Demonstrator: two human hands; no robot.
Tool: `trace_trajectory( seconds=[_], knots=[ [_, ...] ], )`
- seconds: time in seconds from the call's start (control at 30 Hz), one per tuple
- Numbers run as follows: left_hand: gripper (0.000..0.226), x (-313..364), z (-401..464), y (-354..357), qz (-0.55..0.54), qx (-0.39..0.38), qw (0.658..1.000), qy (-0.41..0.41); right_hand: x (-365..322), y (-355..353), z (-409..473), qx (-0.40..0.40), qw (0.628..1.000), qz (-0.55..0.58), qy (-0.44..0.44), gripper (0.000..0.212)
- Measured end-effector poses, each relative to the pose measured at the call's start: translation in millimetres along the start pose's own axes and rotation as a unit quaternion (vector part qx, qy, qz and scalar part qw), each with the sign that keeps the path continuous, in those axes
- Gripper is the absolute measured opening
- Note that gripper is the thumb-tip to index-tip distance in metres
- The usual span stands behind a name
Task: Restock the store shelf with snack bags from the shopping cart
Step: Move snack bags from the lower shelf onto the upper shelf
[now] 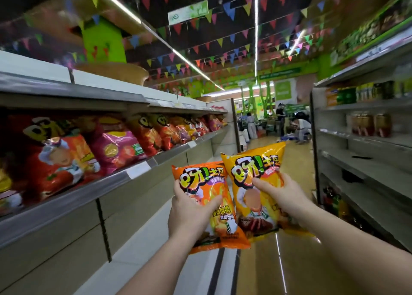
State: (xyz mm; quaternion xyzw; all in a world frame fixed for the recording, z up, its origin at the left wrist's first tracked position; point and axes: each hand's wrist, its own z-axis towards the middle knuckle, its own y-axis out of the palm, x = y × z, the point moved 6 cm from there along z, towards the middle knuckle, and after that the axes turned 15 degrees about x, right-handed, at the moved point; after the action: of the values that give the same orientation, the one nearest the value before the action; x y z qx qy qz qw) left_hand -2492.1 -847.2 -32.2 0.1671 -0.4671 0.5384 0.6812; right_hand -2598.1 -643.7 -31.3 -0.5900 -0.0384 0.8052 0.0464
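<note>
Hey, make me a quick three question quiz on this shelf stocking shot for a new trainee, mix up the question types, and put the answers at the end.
1. True or false: each hand holds one snack bag.
2. Which bag does the left hand grip? A) the orange bag B) the yellow bag C) a pink bag
3. Fill in: the stocked snack shelf is on the person's ____ side.

Key
1. True: the right hand grips the yellow bag, the left hand the orange one.
2. A
3. Left
</note>
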Motion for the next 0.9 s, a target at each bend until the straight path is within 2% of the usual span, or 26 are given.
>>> trace_trajectory(
  seconds=[0.2,0.3,0.5,0.7,0.9],
  knots=[
    [0.11,-0.5,51.2,74.1,0.0,0.004,1.0,-0.014,20.0,17.1,91.8,-0.025,1.0,-0.005,0.001,0.087],
    [0.118,-3.7,84.3,109.5,-0.005,0.005,1.0,-0.011,28.8,31.7,137.1,-0.02,1.0,-0.009,0.001,0.102],
    [0.109,-28.3,168.9,188.6,-0.004,0.01,1.0,0.014,54.1,75.2,234.0,-0.005,1.0,-0.018,0.0,0.091],
    [0.107,-33.6,256.9,272.9,-0.014,0.009,0.999,0.032,65.5,108.0,339.6,0.032,0.999,0.005,-0.012,0.069],
    [0.109,-37.0,319.5,364.7,-0.008,-0.016,0.999,0.036,95.8,120.6,437.3,0.037,0.999,-0.004,0.0,0.069]
  ],
)
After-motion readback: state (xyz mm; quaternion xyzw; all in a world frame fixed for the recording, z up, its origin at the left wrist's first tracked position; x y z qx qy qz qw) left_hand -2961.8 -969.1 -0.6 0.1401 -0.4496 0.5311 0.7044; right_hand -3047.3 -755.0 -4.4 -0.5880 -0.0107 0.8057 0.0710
